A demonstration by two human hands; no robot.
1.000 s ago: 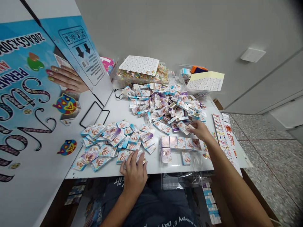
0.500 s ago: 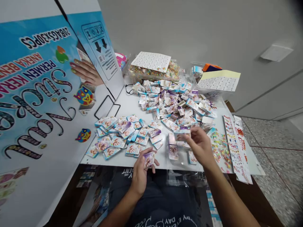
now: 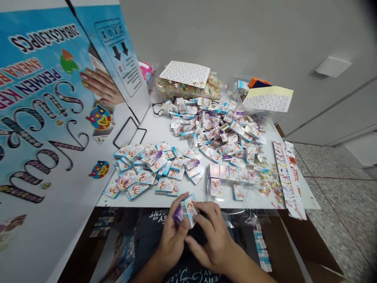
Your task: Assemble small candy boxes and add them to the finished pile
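Note:
My left hand (image 3: pixel 173 232) is wrapped round small printed card boxes in front of the table's edge. One is a purple box (image 3: pixel 178 215); against it stands a blue-and-white box (image 3: pixel 189 210) with a barcode on its side. My right hand (image 3: pixel 210 228) has its fingertips on the face of the blue-and-white box, its thumb lower down and partly apart. Just beyond lies a clear plastic tray (image 3: pixel 226 190) with a row of similar boxes and a few more below. Left of it is a heap of closed boxes (image 3: pixel 147 177).
Opened boxes (image 3: pixel 218 129) are piled at mid-table. Behind stand a clear bin of colourful small packets (image 3: pixel 165 88) and another bin (image 3: pixel 235 92). Loose packets (image 3: pixel 269 182) and sticker strips (image 3: pixel 287 177) lie right. A large printed carton (image 3: pixel 73 157) rises left, beside a black wire stand (image 3: pixel 129 131).
My right hand has come from above the tray with a box down to my left hand. My left hand has turned and drawn closer to me. The camera view has shifted slightly.

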